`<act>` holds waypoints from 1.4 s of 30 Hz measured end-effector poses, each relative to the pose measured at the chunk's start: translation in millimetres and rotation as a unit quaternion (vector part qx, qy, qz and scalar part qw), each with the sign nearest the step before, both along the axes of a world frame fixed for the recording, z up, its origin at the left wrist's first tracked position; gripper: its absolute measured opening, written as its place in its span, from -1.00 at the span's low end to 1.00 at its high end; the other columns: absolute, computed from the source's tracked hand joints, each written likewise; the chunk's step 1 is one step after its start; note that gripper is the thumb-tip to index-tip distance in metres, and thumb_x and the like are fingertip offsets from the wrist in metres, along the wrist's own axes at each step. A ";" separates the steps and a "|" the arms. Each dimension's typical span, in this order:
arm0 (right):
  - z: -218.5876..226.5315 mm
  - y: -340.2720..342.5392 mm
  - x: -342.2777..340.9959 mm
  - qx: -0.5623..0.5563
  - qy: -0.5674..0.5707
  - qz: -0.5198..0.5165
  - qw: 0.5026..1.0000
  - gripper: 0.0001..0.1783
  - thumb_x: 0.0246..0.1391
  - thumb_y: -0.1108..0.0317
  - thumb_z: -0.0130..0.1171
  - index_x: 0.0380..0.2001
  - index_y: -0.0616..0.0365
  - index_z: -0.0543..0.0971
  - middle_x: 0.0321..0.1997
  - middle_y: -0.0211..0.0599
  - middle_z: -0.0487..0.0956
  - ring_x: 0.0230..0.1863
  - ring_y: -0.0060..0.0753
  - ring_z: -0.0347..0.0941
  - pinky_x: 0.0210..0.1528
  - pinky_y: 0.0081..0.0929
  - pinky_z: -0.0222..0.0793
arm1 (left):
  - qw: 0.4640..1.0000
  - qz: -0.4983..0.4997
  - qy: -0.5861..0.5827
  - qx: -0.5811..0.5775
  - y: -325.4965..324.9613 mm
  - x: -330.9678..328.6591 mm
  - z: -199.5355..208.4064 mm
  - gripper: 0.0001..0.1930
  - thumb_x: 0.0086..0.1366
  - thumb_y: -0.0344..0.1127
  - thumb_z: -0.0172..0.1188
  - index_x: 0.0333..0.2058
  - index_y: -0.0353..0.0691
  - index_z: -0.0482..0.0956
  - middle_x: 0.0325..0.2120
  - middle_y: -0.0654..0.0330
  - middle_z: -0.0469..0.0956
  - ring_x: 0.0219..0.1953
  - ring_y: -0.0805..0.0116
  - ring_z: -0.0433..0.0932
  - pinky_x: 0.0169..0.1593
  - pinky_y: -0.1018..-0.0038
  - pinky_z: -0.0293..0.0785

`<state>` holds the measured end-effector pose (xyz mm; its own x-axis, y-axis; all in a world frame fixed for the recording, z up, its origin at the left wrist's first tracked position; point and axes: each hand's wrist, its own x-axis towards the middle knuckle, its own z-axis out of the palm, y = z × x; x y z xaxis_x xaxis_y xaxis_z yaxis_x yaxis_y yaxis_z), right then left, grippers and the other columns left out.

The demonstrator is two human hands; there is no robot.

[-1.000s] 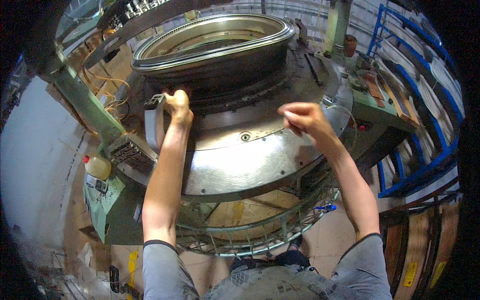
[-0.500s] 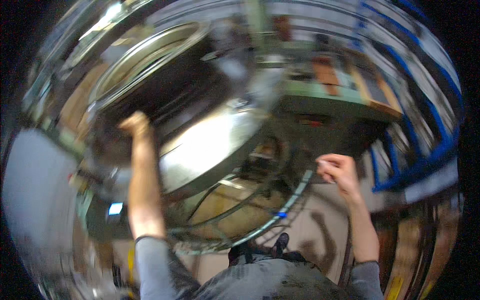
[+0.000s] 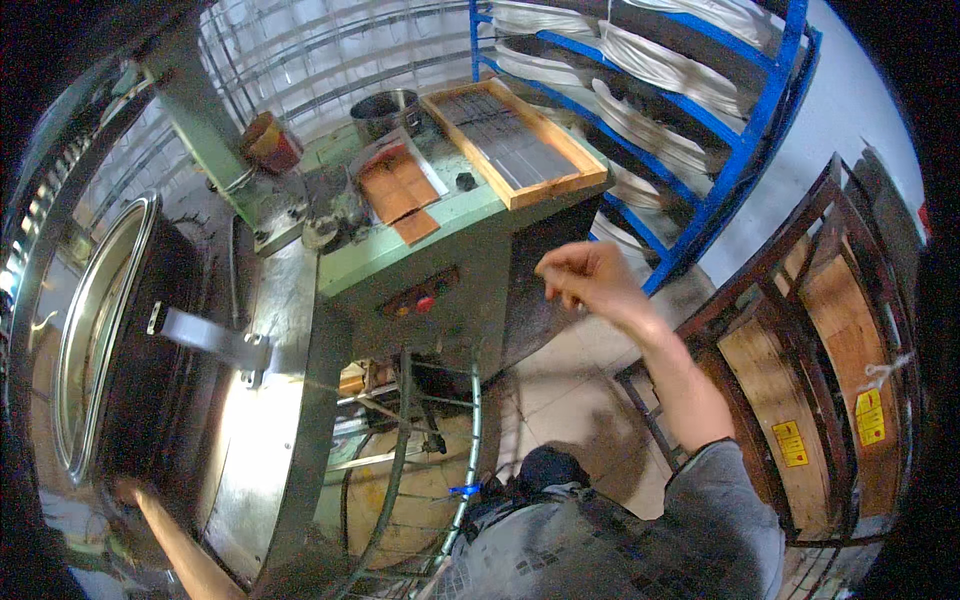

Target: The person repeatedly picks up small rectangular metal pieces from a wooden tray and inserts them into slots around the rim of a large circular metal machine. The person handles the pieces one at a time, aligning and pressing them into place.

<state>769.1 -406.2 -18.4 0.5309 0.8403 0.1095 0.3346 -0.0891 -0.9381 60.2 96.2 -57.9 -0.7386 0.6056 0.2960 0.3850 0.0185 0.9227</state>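
Note:
My right hand (image 3: 590, 275) is raised in front of the green machine bench (image 3: 440, 255), its fingers curled in a pinch. What it holds, if anything, is too small to make out. Low at the left, my left hand (image 3: 127, 491) is beside the dark side of a large black vessel (image 3: 165, 300) with a shiny metal rim (image 3: 150, 215). Its fingers are dim and blurred, so their shape is unclear. A bright steel surface (image 3: 270, 400) with a flat metal bar (image 3: 205, 335) lies between the vessel and the bench.
On the bench sit a wood-framed grey panel (image 3: 510, 140), brown sheets (image 3: 400, 190), a dark metal pot (image 3: 388, 112) and a rusty orange can (image 3: 270, 145). Behind stands a blue rack (image 3: 690, 215) with white bundles. Dark-framed wooden panels (image 3: 760, 375) stand at right, a wire-ringed basket (image 3: 470, 440) below.
My view has swung right, so the vessel now lies farther left and the bench nearer the middle. My left hand shows lower and farther left; my right hand shows higher, still curled.

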 end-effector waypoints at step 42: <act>2.2 287.2 390.8 -0.039 -0.574 0.212 0.790 -0.78 0.06 0.28 0.25 -0.28 0.21 0.61 -0.20 -0.01 0.61 -0.02 0.11 0.50 0.01 -0.02 0.42 | 0.794 -0.602 -0.080 0.033 -263.1 762.5 63.9 -0.77 0.31 -0.57 0.23 -0.06 -0.46 0.58 -0.17 0.03 0.68 -0.11 0.29 0.67 0.04 0.43 0.57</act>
